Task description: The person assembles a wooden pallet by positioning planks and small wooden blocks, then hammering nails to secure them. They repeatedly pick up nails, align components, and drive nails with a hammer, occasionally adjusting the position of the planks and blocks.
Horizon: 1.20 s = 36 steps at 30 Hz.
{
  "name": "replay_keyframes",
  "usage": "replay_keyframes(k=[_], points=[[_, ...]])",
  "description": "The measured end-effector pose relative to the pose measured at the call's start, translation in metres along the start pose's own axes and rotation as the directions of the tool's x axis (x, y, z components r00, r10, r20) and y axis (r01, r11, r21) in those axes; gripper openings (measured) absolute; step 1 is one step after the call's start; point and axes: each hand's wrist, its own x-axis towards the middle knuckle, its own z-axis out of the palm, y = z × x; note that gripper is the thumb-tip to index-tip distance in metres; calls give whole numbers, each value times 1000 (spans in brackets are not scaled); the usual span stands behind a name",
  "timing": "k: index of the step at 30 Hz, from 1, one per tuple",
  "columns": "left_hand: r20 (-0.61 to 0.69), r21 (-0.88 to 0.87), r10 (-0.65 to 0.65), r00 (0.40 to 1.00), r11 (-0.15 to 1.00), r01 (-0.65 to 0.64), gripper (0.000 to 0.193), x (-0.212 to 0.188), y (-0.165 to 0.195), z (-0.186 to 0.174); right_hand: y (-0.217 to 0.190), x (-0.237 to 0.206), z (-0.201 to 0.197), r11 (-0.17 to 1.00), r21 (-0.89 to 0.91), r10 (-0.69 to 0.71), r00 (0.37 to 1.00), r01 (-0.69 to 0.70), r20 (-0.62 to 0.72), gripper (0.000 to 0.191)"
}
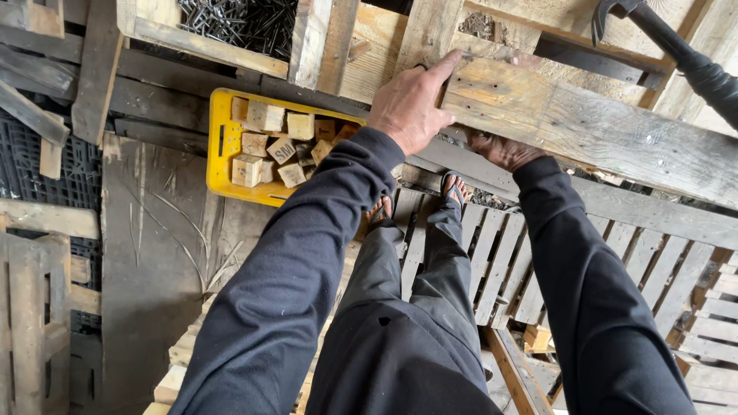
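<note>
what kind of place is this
Probably a pallet repair or woodworking yard. The left hand and right hand grip a worn plank over slatted pallets, beside a yellow crate of wood blocks and a heap of nails.

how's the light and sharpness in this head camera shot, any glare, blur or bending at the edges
Head view: soft, even daylight, no glare and no hard shadows; the left hand and right hand on the wooden plank are sharp, as are the blocks in the yellow crate; the dark sleeves lose detail; wide-angle stretch makes the arms loom large toward the bottom edge; the hammer at top right is cut off by the frame.
</note>
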Motion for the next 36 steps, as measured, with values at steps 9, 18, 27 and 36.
replay_keyframes(k=[9, 18, 27, 36], points=[[-43, -110, -96, 994, 990, 91, 60, -3, 17, 0, -54, -23, -4, 563, 702, 602, 798, -437, 14, 99], [-256, -205, -131, 958, 976, 78, 50, -17, 3, 18, -53, -14, -24, 618, 526, 573, 793, -584, 207, 91], [-80, -114, -360, 929, 930, 350, 37, -23, 22, 9, -23, -10, 2, 692, 553, 305, 882, -464, 359, 85], [-297, -185, -170, 939, 976, 119, 34, -34, 22, 16, -26, -9, 9, 710, 582, 317, 918, -396, 238, 66]])
